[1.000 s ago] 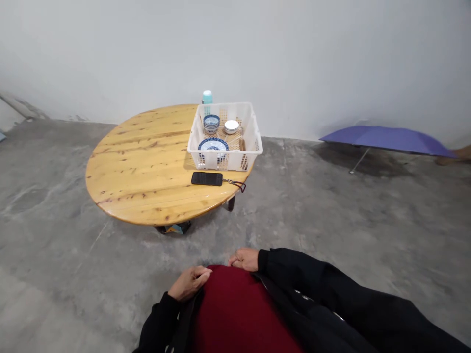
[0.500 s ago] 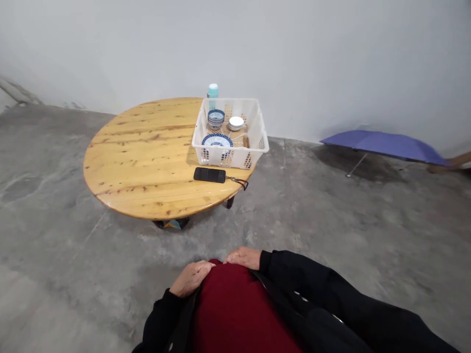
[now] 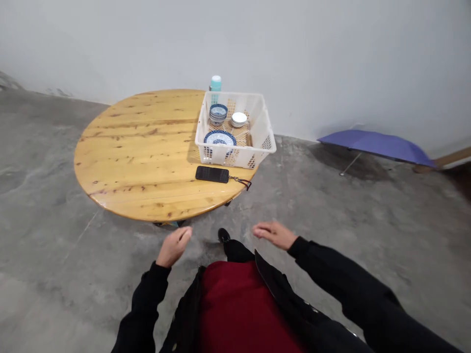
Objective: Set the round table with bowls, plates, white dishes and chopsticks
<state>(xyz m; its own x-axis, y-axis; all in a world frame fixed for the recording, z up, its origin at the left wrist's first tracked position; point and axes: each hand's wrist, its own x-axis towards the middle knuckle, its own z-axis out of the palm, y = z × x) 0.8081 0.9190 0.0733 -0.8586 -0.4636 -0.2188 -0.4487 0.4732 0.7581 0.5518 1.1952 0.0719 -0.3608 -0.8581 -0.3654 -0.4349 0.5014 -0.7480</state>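
Observation:
My left hand (image 3: 172,246) hangs in front of me over the concrete floor, fingers loosely curled, holding nothing. My right hand (image 3: 273,233) is stretched out flat to the left, empty, fingers apart. Both are short of the round wooden table (image 3: 140,157). On the table's right side stands a white plastic basket (image 3: 235,156) with a blue-patterned plate (image 3: 220,139), a stack of blue bowls (image 3: 218,113) and a small white bowl (image 3: 239,119). A black phone (image 3: 212,174) with a strap lies in front of the basket.
A teal bottle (image 3: 215,83) stands behind the basket near the white wall. An open purple umbrella (image 3: 375,146) lies on the floor at right. My black shoe (image 3: 223,236) shows below the table's near edge. Bare concrete floor surrounds the table.
Both hands have left my red top and moved forward and apart. The view has come closer to the table and a shoe has stepped into sight.

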